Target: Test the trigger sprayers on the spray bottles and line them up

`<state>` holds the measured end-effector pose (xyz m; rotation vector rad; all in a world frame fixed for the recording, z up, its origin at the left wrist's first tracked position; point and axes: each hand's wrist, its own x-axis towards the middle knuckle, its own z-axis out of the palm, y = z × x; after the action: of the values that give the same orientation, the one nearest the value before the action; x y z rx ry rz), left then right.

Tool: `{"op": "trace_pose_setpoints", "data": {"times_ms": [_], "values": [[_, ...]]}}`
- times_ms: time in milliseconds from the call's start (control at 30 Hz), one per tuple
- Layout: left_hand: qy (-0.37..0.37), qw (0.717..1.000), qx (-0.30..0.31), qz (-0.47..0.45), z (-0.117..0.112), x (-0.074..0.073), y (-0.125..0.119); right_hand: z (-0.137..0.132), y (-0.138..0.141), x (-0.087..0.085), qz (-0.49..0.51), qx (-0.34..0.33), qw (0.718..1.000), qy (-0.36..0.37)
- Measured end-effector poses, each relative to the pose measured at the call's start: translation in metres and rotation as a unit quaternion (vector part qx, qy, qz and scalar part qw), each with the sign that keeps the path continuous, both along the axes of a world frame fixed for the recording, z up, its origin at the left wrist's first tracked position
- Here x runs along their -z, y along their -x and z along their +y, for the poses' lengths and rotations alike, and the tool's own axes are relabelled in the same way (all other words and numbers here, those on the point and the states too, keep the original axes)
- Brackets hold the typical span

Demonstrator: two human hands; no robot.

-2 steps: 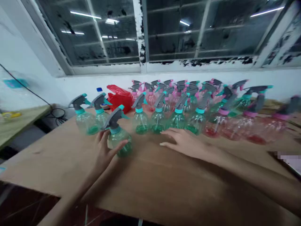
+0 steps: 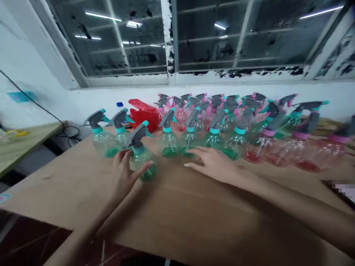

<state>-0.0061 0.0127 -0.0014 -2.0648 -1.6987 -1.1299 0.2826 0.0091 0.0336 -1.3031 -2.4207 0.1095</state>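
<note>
Head view: left hand [image 2: 125, 176] grips the green bottle [image 2: 143, 163], right hand [image 2: 215, 164] apparently open.

Green-tinted spray bottle [image 2: 142, 162], teal collar, grey trigger; red bag [image 2: 141, 113].

Left hand [image 2: 125, 174]: I see it clasped round the near green spray bottle [image 2: 143, 162], which stands upright on the brown table [image 2: 180, 218].
Right hand [image 2: 214, 165]: flat, fingers extended, just before the green row [image 2: 213, 139].
Right: pink bottles [image 2: 260, 149].
Far left: red bag [image 2: 142, 113].
</note>
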Motion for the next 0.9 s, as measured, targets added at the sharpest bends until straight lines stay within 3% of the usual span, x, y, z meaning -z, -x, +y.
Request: {"op": "trace_pose_setpoints", "data": {"times_ms": [167, 333, 567, 900], "values": [[0.021, 0.999, -0.010, 0.028, 0.024, -0.005, 0.010, 0.024, 0.045, -0.007, 0.038, 0.041, 0.998, -0.013], [0.052, 0.997, -0.035, 0.047, 0.027, -0.016, 0.003, 0.042, 0.072, -0.005, 0.062, 0.082, 0.995, -0.014], [0.062, 0.993, -0.066, 0.082, 0.033, -0.023, -0.007, 0.056, 0.088, -0.007, 0.077, 0.137, 0.988, 0.012], [0.011, 0.977, -0.118, 0.176, 0.049, -0.026, -0.008, 0.071, 0.097, -0.010, 0.075, 0.150, 0.985, 0.032]]}}
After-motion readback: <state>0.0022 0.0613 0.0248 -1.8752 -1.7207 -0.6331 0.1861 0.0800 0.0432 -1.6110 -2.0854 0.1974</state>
